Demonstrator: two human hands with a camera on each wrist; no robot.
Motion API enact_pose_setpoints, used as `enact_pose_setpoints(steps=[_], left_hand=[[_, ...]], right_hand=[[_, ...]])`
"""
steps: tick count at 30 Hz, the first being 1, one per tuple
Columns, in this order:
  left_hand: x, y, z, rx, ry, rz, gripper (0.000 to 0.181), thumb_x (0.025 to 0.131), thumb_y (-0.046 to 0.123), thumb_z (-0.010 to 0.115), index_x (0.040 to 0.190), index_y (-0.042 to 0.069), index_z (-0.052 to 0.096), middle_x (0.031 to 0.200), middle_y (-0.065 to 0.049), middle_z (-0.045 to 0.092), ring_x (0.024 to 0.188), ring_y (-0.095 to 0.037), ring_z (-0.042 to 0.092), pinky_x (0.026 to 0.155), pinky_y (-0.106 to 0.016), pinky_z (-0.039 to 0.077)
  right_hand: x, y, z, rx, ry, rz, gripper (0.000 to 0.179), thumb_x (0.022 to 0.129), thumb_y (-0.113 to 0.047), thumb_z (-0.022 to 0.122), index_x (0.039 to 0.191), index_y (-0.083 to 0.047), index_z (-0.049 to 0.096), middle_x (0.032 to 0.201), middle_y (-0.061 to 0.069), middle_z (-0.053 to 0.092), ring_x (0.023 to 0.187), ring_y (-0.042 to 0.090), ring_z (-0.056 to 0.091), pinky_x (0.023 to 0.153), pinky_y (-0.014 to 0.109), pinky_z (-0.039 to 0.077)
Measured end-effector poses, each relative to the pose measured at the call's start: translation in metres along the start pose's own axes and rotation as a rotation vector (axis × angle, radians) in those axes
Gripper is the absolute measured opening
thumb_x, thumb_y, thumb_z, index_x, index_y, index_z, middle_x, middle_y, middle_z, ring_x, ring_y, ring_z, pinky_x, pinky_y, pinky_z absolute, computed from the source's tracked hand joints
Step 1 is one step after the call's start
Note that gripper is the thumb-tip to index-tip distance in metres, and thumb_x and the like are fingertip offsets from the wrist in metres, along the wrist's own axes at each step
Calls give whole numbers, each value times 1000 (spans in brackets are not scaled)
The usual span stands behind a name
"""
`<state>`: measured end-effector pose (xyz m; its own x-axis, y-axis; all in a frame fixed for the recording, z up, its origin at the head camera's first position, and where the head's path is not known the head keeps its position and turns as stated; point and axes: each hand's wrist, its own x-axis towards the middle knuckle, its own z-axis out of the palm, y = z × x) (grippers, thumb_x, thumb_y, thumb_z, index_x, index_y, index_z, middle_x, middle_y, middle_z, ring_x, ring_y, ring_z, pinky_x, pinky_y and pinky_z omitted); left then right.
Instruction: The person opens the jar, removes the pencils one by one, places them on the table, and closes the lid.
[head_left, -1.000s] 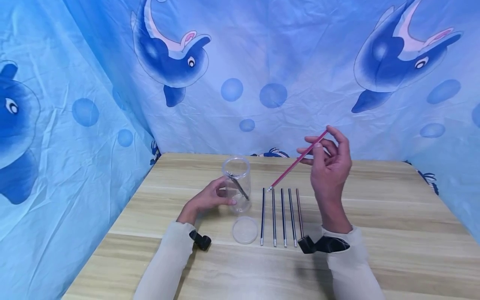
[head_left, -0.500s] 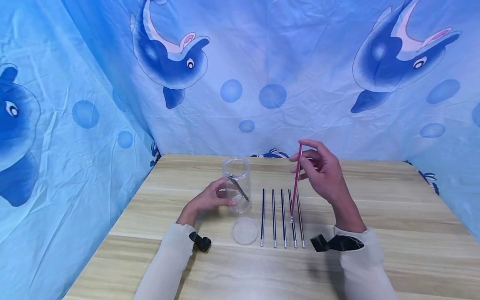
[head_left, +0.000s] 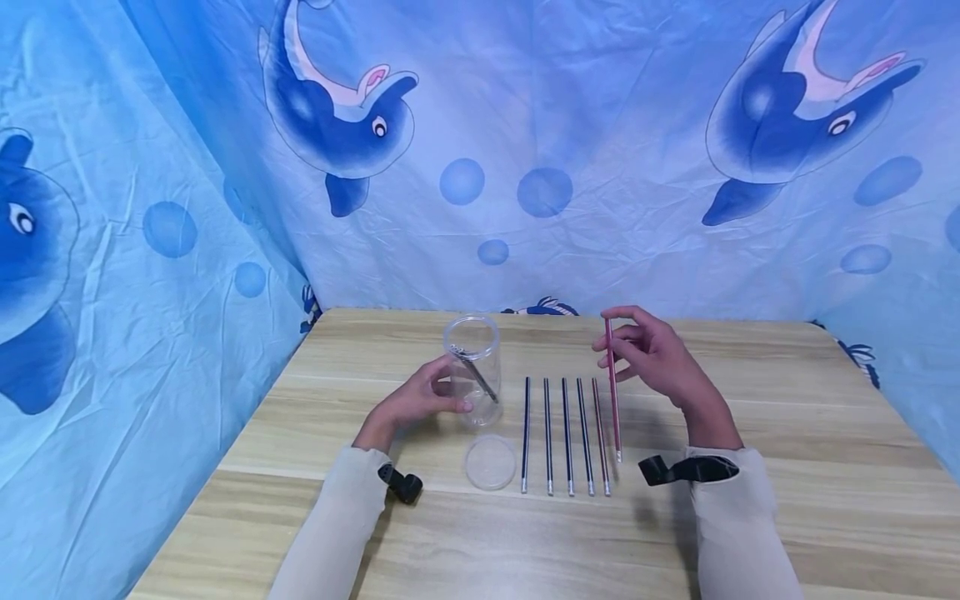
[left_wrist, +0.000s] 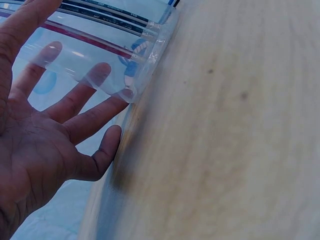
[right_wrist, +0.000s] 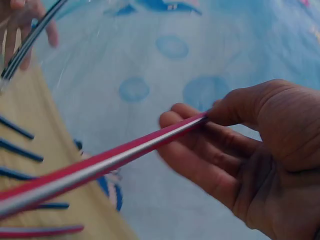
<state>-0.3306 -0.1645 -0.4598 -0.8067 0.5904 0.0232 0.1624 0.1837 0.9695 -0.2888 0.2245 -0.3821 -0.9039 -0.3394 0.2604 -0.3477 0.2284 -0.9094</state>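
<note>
My left hand (head_left: 420, 396) holds the lower side of an upright clear plastic jar (head_left: 489, 362), thumb in front and fingers behind. A few pencils (head_left: 480, 379) lean inside it; the left wrist view shows dark ones and a red one (left_wrist: 90, 39). My right hand (head_left: 663, 358) pinches a red pencil (head_left: 614, 392) near its upper end, with its silver eraser end pointing down. That pencil is just right of a row of pencils: several dark blue ones (head_left: 567, 437) and a red one (head_left: 602, 442) at the row's right end. Whether its lower end touches the table cannot be told.
A round clear lid (head_left: 491, 462) lies flat in front of the jar, left of the row. The wooden table (head_left: 787, 433) ends at a blue dolphin-print cloth (head_left: 615, 167) behind and on the left.
My right hand has lowered the red pencil, swinging it from a slant over the row to nearly upright at the row's right end. The left hand and jar have stayed put.
</note>
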Motion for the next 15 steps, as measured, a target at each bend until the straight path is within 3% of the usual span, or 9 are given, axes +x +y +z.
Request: enact_pose_setpoints(steps=[5, 9, 15], left_hand=[[0, -1, -1, -9, -1, 0, 82, 80, 7, 83, 149, 3, 38, 140, -16, 53, 131, -40, 49, 105, -49, 44], [0, 0, 0, -16, -4, -6, 81, 80, 8, 83, 148, 2, 39, 140, -16, 53, 131, -40, 49, 105, -48, 45], [0, 2, 0, -20, -11, -1, 82, 82, 9, 82, 149, 3, 37, 140, -17, 52, 130, -41, 50, 105, -50, 44]], right_hand=[[0, 28, -4, 51, -61, 122, 34, 104, -4, 51, 137, -6, 45, 110, 26, 66, 95, 43, 68, 70, 50, 60], [1, 47, -5, 79, -62, 201, 37, 103, -3, 52, 139, -2, 44, 115, 34, 62, 98, 49, 65, 71, 52, 59], [-1, 63, -8, 86, -28, 251, 39, 102, -2, 52, 140, 2, 44, 120, 39, 53, 97, 46, 66, 69, 44, 61]])
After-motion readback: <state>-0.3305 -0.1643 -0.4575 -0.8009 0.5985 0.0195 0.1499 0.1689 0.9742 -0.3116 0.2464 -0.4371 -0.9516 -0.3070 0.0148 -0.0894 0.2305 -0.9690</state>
